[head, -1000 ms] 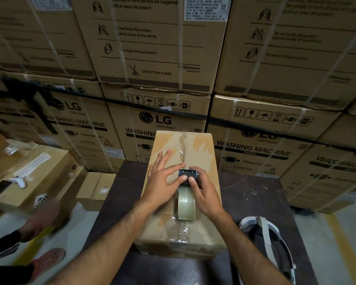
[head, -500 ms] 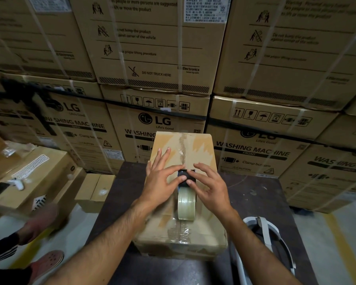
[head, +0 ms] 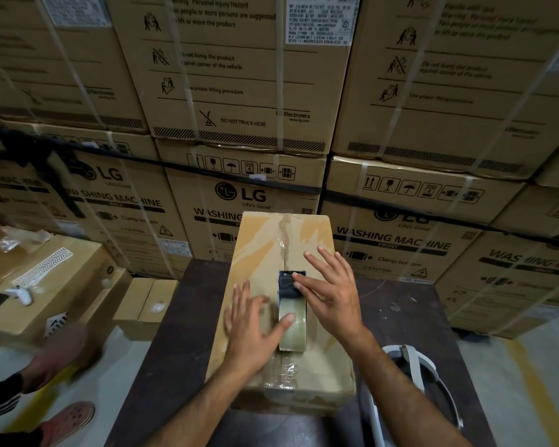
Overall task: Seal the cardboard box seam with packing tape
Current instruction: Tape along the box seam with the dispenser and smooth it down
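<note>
A brown cardboard box [head: 265, 250] lies lengthwise on a dark table [head: 181, 333], its centre seam running away from me with old torn tape on it. A tape dispenser with a clear tape roll [head: 291, 324] and a black cutter head stands on the seam at mid-box. My left hand [head: 255, 330] lies flat on the box lid, fingers spread, with the thumb against the roll's left side. My right hand [head: 329, 295] hovers with spread fingers, the index fingertip touching the black cutter head. Wrinkled clear tape covers the seam near the box's front edge.
Stacked washing machine cartons form a wall right behind the table. Smaller boxes [head: 46, 285] sit at the left. Another person's hand [head: 58, 356] and shoe [head: 68, 421] show at the lower left. A white headset-like device [head: 413, 369] lies on the table's right front.
My left hand has slid back toward me along the lid to beside the roll. My right hand has let go of the dispenser and spread its fingers, only a fingertip resting on the cutter.
</note>
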